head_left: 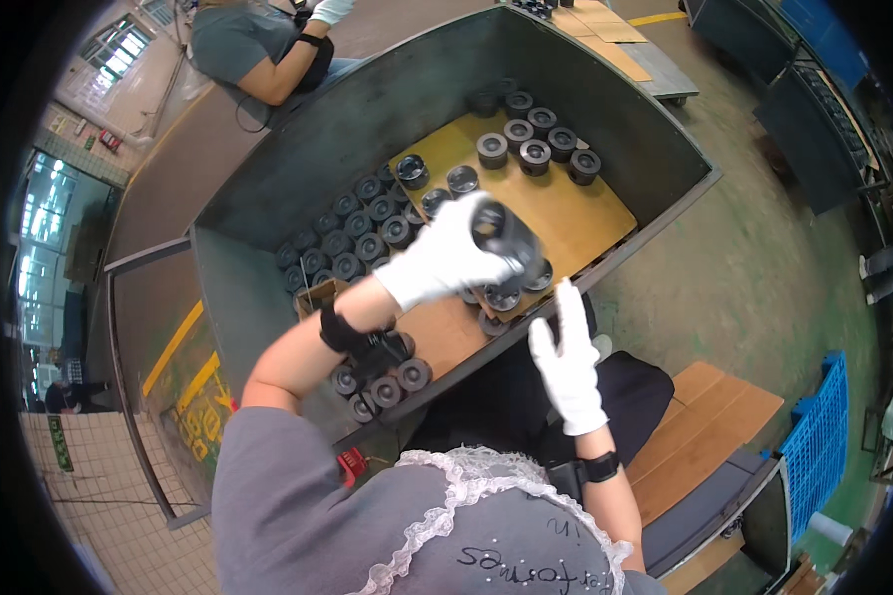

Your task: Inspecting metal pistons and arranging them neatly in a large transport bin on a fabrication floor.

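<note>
My left hand (451, 256), in a white glove, reaches over a large metal bin (313, 159) and is closed around a dark engine piston (509, 243). This piston is tilted and smeared by motion. Beneath and beside it, several more pistons (462, 179) stand on a tan board (556, 223) inside the bin. My right hand (570, 367), also gloved in white, hangs just outside the bin's near edge. Its fingers are stretched out, with nothing in them.
Rows of pistons (369, 246) fill the bin's left part, and a smaller group (414, 374) sits at its near corner. Another person (248, 50) sits beyond the far wall. Flat cardboard (704, 426) and a blue plastic pallet (822, 446) lie to my right.
</note>
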The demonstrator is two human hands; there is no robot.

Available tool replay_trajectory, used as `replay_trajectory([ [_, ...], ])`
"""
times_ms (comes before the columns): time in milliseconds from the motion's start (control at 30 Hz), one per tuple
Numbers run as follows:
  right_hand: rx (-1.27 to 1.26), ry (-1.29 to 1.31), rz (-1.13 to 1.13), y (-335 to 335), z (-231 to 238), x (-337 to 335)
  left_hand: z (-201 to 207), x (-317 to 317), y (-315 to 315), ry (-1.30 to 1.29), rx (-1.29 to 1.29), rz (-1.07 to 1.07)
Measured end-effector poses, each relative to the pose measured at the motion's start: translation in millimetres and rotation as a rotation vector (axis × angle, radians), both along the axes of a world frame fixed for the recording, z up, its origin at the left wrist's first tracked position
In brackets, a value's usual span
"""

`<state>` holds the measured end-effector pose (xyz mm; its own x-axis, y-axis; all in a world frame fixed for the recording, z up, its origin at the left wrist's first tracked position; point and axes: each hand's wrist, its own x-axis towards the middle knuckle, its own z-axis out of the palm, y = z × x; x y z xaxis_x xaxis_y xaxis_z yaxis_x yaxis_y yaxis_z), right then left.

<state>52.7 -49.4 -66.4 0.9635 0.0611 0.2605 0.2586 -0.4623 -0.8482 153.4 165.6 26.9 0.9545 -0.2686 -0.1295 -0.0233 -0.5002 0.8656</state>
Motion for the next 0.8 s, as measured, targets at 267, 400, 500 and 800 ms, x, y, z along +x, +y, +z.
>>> replay_trajectory([
  [267, -0.417, -0.096, 0.178, 0, -26, 9, -208, 164, 63, 0.001, 0.63, 0.321],
  [400, -0.44, -0.019, 0.222, -3, -22, 14, -280, 199, 35, 0.116, 0.744, 0.24],
  [500, -0.467, 0.067, 0.239, -4, -23, 14, -315, 210, 18, 0.131, 0.76, 0.144],
  [800, -0.503, 0.084, 0.288, 1, -37, 11, -374, 193, 33, 0.055, 0.594, 0.292],
])
